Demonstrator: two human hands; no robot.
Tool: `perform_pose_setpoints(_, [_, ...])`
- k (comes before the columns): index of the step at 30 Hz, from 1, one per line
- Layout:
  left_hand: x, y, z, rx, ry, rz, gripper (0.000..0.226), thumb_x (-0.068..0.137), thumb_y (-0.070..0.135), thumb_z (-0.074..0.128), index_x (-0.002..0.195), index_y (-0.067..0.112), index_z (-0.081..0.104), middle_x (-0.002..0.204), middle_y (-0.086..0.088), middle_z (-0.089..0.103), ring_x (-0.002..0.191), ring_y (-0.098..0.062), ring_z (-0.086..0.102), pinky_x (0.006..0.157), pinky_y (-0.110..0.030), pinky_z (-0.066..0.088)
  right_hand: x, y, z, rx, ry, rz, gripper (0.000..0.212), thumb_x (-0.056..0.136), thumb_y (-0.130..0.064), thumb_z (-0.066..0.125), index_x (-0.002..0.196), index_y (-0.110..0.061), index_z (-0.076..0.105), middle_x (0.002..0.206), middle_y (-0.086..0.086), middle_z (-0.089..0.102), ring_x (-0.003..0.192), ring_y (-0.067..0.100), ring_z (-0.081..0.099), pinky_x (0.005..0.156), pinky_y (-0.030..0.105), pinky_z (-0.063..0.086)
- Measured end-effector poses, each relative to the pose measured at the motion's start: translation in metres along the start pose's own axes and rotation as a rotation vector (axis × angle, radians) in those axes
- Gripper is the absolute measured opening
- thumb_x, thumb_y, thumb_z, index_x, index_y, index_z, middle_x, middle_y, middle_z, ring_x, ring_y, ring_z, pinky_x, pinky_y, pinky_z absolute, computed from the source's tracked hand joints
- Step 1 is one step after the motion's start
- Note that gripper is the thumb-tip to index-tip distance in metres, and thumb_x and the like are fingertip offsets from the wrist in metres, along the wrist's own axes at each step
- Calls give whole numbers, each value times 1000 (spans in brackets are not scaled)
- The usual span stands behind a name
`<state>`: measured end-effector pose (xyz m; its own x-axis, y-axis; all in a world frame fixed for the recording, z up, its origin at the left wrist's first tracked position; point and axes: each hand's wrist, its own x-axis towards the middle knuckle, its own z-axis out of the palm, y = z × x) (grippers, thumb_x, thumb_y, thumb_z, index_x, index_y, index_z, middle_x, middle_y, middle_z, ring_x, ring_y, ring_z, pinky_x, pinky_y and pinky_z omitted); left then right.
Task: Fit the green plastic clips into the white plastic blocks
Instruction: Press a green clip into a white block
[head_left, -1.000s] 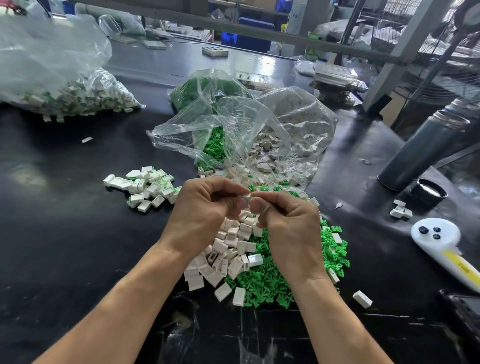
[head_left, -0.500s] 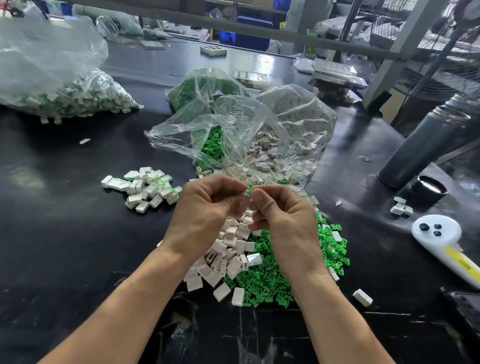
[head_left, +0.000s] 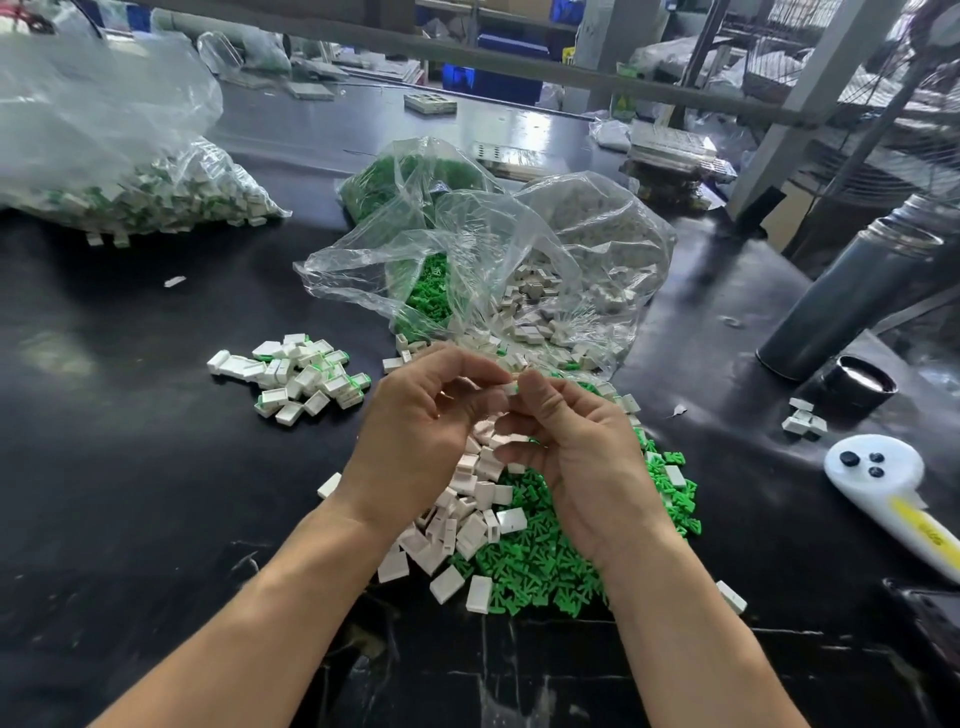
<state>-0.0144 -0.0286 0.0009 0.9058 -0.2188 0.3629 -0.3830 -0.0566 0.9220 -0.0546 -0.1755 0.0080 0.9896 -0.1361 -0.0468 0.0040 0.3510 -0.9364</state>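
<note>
Since 1 s ago, left hand fingers uncurled w/ white block now pinched by both, right hand too, above loose green clips — clip prob. seated.

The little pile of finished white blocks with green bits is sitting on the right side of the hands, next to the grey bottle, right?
Not quite. The head view shows the finished pile on the left of the hands, away from the grey bottle. It does hold white blocks with green bits.

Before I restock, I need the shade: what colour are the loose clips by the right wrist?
Green clips, clearest in the head view.
</note>
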Motion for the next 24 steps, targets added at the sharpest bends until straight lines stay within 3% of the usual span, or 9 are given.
perform_pose_setpoints(5, [2,1,2,-16,33,2,19,84,-2,79,89,16,74,87,0,74,82,-22,72,77,-40,62,-1,1,2,-15,37,-39,27,85,-30,73,96,-5,75,88,13,74,74,21,69,57,28,59])
perform_pose_setpoints(10, [2,-1,-2,59,1,4,29,85,6,81,104,27,74,92,7,72,82,-15,70,73,-37,61,-2,0,3,-85,38,-105,12,85,-28,75,91,-19,81,87,11,76,73,19,71,57,27,59])
perform_pose_setpoints(14, [3,-3,-1,126,26,26,26,84,6,82,97,27,75,93,9,71,83,-14,70,73,-31,61,0,-1,2,-77,94,-105,24,91,-35,70,98,-14,79,87,12,75,71,19,68,58,30,58])
perform_pose_setpoints(18, [3,0,2,142,69,46,28,80,9,86,91,30,72,89,10,68,73,-6,64,64,-15,51,-1,-1,5,-204,50,-80,46,99,-51,56,98,-10,76,88,10,75,70,19,66,53,31,54])
perform_pose_setpoints(21, [3,1,5,160,88,39,27,80,11,87,91,30,71,92,9,66,77,-10,63,69,-21,54,-2,1,8,-309,-33,-80,55,104,-58,46,95,-13,77,86,12,73,70,21,65,52,30,53])
perform_pose_setpoints(24, [2,3,5,124,46,12,25,80,14,87,94,28,71,96,6,66,81,-10,63,72,-21,53,-2,1,9,-246,-54,-68,51,103,-56,49,92,-16,78,82,10,70,69,22,63,52,30,52])
